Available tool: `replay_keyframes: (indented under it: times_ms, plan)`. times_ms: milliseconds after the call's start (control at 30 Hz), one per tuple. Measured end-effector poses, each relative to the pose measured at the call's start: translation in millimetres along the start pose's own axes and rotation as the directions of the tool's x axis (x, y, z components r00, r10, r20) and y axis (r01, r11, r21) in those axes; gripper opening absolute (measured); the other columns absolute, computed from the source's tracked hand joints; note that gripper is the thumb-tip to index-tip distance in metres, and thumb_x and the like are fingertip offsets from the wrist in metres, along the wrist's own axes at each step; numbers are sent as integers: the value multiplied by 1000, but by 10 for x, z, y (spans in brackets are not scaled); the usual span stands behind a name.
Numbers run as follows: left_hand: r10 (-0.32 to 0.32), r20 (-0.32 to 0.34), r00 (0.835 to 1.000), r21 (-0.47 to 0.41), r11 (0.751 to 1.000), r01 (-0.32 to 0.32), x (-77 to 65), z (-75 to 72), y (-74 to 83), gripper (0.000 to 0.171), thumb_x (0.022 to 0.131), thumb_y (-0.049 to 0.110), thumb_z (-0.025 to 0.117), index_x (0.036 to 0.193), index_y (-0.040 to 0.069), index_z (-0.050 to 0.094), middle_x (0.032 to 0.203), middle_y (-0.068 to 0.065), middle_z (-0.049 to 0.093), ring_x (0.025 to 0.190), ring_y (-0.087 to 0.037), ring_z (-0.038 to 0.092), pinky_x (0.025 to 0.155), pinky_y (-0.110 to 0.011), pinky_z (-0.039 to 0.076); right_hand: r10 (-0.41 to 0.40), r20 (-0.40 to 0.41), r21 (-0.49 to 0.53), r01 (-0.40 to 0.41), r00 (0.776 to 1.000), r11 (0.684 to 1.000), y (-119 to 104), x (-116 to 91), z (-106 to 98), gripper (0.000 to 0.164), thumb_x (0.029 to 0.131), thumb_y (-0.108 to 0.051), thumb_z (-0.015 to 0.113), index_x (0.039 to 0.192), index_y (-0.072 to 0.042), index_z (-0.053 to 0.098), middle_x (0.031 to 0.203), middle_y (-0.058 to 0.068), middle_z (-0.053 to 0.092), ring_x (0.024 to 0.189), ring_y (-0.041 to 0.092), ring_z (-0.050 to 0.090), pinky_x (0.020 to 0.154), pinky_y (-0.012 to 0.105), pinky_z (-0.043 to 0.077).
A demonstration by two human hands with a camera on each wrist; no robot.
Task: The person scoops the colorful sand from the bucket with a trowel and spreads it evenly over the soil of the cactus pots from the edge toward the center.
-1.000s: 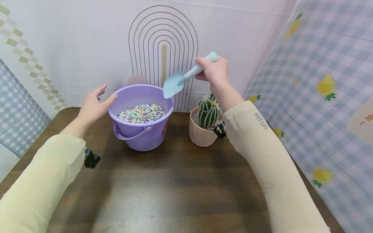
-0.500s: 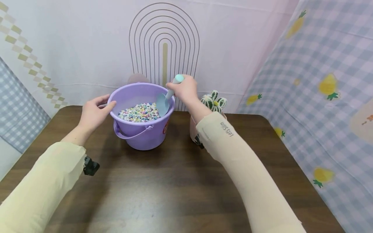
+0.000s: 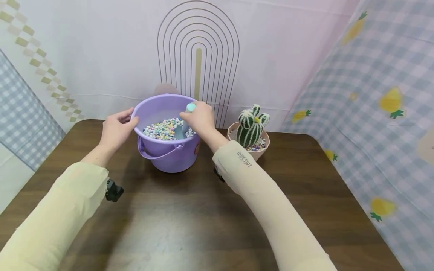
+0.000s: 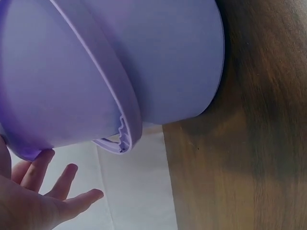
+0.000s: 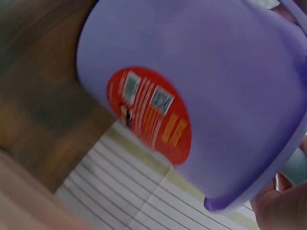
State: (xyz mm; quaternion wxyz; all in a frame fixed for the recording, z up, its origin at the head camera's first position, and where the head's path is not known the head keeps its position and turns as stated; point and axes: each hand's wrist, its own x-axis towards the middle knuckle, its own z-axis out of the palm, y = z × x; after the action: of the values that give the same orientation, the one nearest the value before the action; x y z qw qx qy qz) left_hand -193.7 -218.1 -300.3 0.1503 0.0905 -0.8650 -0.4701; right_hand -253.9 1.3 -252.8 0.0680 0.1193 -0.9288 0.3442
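A purple bucket point(image 3: 171, 162) stands upright on the table, part-filled with small multicoloured pebbles point(image 3: 159, 130). At its left rim, my left hand point(image 3: 116, 130) pinches the edge between thumb and fingers; in the left wrist view some fingers of this hand point(image 4: 33, 201) stretch away from the wall. My right hand point(image 3: 202, 118) grips the pale blue handle of a small hand trowel point(image 3: 179, 132) over the right rim. The trowel's blade points down into the pebbles, its tip hidden among them. The bucket's carrying handle point(image 4: 103, 62) hangs down its near side.
Right of the bucket, behind my right forearm, stands a pink pot point(image 3: 260, 153) with a knitted-looking cactus point(image 3: 250, 134) and small pebbles in it. A brown wooden table point(image 3: 169, 226) lies below. Patterned cloth point(image 3: 271, 56) hangs close behind and at both sides.
The right hand has carried the trowel left and down from above the bucket's right side into the pebbles. My left hand has closed in on the left rim. The view has shifted slightly.
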Motion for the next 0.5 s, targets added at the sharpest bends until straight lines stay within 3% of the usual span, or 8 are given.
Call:
replay_keyframes:
  times_ms: [233,367,500]
  plan:
    - [-15,-39,999,-1,1000,15,10,67,12,50,89,31,50,136,13,48,126,-19,57,121,-28,53,103,-39,43,87,8,32,-87,996,996,-19,-1,-12,23,75,-27,65,66,-17,46,62,-4,48,66,14,51,51,19,38]
    - [-24,-65,998,-17,1000,23,-2,66,25,49,87,28,50,134,14,50,126,-17,57,121,-27,54,104,-37,42,137,39,144,-141,990,979,-48,5,-22,14,76,-24,63,73,-13,54,72,1,61,61,17,67,57,17,46]
    - [-30,-89,996,-28,999,27,-4,61,31,49,86,25,50,134,14,51,128,-15,56,120,-26,55,103,-36,43,178,66,263,-189,982,946,-71,27,-5,11,78,-20,62,77,-10,57,77,7,67,50,17,66,61,15,51]
